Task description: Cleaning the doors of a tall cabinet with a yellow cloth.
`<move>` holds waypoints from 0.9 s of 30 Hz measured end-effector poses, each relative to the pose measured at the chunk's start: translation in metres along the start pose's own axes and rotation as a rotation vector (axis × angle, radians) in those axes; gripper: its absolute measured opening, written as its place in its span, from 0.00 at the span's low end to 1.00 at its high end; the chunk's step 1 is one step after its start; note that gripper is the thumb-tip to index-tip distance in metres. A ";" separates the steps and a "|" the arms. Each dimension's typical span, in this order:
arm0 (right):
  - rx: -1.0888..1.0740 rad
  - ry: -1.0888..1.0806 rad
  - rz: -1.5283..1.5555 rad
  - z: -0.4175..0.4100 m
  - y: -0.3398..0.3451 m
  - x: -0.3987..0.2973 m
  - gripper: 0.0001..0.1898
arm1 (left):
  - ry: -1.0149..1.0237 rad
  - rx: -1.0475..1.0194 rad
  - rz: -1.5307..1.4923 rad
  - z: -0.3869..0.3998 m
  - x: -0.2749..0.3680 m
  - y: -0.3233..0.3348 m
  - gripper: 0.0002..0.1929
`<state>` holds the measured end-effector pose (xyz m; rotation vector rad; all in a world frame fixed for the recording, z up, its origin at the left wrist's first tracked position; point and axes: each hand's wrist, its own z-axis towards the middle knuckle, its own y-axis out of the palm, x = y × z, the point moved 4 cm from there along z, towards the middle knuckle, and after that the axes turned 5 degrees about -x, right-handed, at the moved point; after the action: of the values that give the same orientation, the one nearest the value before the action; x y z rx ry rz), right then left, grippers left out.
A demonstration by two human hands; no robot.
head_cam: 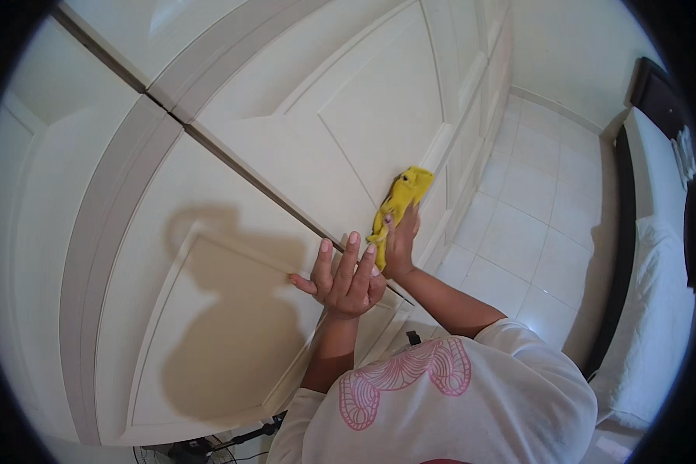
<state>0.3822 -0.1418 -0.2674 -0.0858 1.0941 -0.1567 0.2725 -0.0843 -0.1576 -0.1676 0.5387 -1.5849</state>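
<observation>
A yellow cloth (403,191) lies bunched against a cream panelled wardrobe door (377,110). My right hand (403,240) presses on its lower part, with the thumb over the fabric, and the cloth sticks out past the fingers. Left of it, my left hand (348,281) is spread with its back towards me, near the dark gap between two doors, and holds nothing. Whether its palm touches the door cannot be told. The neighbouring door (226,325) carries my shadow.
White floor tiles (522,214) run along the wardrobe's right side. Beyond them stands a bed with a white cover (644,313) and a dark frame (615,243). A pedestal fan (194,449) is at the bottom left, below the doors.
</observation>
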 end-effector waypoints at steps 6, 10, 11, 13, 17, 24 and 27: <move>-0.133 -0.039 0.040 -0.037 0.004 -0.014 0.34 | 0.022 -0.009 -0.037 -0.004 0.001 0.000 0.13; -0.058 -0.054 0.030 -0.022 -0.004 -0.016 0.32 | 0.013 -0.006 -0.036 -0.003 0.002 -0.005 0.12; -0.053 -0.041 0.028 -0.015 -0.004 -0.011 0.32 | 0.017 -0.016 -0.044 -0.003 0.001 -0.004 0.12; -0.016 0.030 -0.053 -0.002 -0.005 0.004 0.31 | 0.024 0.015 -0.053 -0.004 -0.001 0.000 0.12; 0.062 0.099 0.045 0.004 -0.005 0.010 0.31 | 0.024 -0.009 -0.046 -0.010 -0.002 0.006 0.12; -0.043 0.055 -0.054 -0.018 0.017 0.007 0.33 | 0.026 -0.153 -0.036 -0.035 0.011 0.027 0.11; 0.056 0.008 -0.102 0.029 0.001 -0.020 0.31 | 0.048 -0.199 -0.059 -0.025 -0.002 0.020 0.11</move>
<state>0.3989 -0.1373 -0.2374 -0.0912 1.0927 -0.2788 0.2804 -0.0765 -0.1878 -0.2981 0.7351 -1.5943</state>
